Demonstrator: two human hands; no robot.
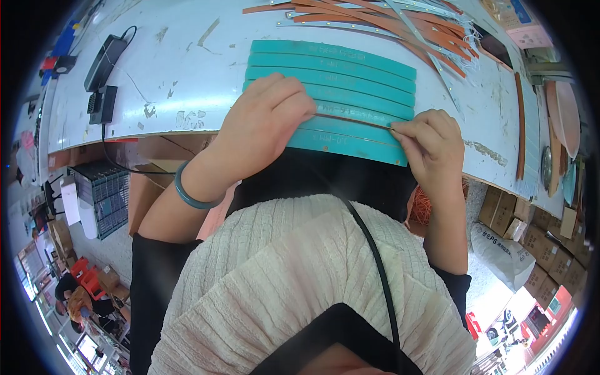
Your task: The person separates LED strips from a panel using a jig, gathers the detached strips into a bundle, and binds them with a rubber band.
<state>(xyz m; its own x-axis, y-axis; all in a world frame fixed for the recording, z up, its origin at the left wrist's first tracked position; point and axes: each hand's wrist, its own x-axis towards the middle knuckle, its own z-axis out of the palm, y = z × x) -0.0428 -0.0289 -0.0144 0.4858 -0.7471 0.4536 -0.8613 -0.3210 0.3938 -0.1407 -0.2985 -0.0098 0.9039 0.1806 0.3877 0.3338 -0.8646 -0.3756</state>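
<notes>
A teal slotted board (331,59) lies at the table's near edge, with long parallel grooves running across it and faint lettering between them. A thin brown strip (353,121), seen edge-on, runs along one of the lower grooves; I cannot tell how deep it sits. My left hand (269,119) rests over the board's left part, fingers curled down at the strip's left end, fingertips mostly hidden. At the board's right edge, my right hand (434,140) pinches the strip's other end between thumb and index finger.
Loose orange-brown and white strips with wire ends (387,25) are piled at the back right. A black power adapter (103,65) with a cable lies on the left. A long brown strip (520,125) lies at right. Cardboard boxes (498,209) stand below the table.
</notes>
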